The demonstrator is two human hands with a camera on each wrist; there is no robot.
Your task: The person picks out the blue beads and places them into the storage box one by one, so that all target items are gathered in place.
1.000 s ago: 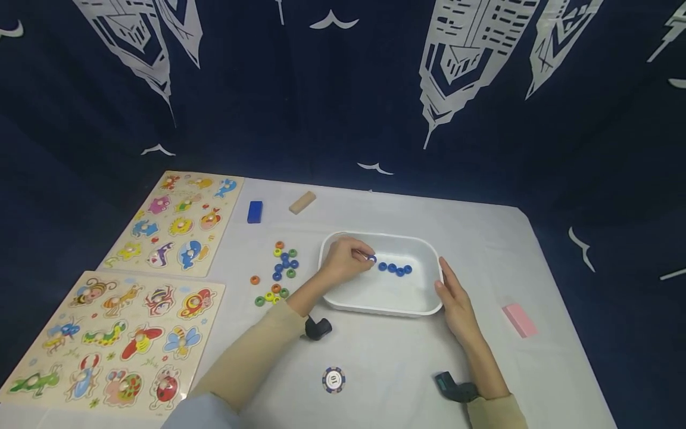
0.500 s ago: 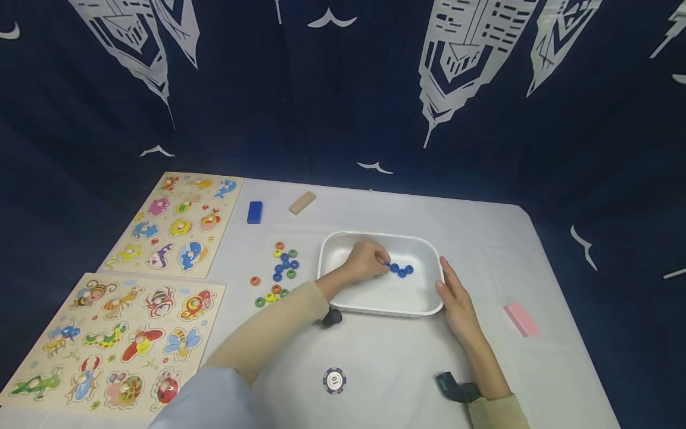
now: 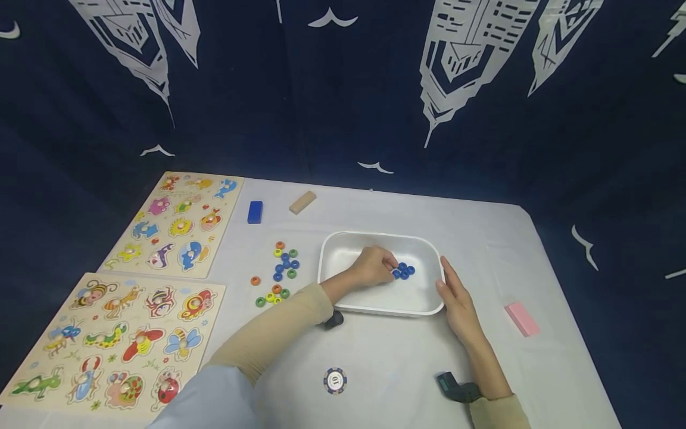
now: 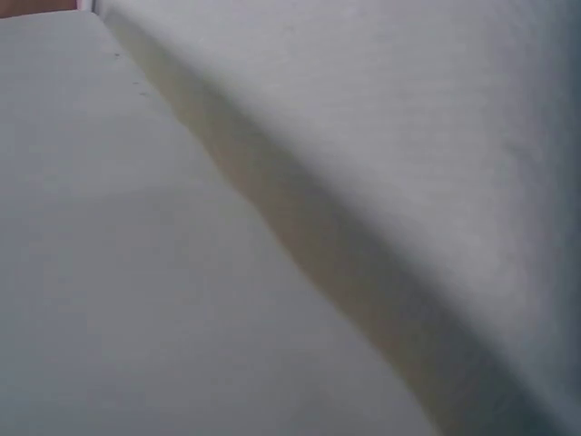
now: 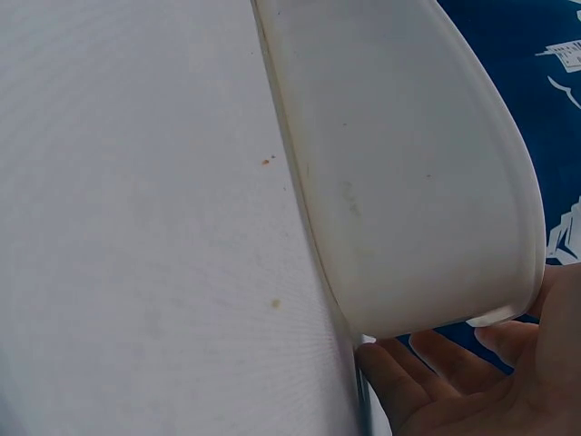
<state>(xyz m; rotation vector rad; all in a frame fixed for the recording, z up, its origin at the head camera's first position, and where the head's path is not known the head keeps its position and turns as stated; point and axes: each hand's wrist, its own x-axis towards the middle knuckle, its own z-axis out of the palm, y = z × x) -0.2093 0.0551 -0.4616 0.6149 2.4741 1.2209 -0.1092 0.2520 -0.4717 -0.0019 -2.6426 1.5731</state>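
Observation:
A white plastic tray (image 3: 386,301) lies on the table in the head view, with a small cluster of blue beads (image 3: 404,274) inside. My left hand (image 3: 371,267) reaches into it from the left, fingers bent and touching the cluster's left side. Its fingertips hide whether a bead is pinched there. My right hand (image 3: 460,301) holds the tray's right end, thumb at the rim and fingers along the outer wall. In the right wrist view those fingers (image 5: 454,363) press against the tray's end wall (image 5: 436,227). The left wrist view shows mostly the tray's outer side (image 4: 436,163) and tablecloth.
Left of the tray lie loose orange, yellow, green and blue beads (image 3: 286,264). Two wooden animal puzzle boards (image 3: 134,339) cover the left side. A blue block (image 3: 255,212), a wooden block (image 3: 302,202), a pink block (image 3: 521,319) and a poker chip (image 3: 334,381) lie around.
My left hand has moved right inside the tray, from holding a bead to touching the cluster. The row of blue beads has been bunched together. My right hand stays on the tray.

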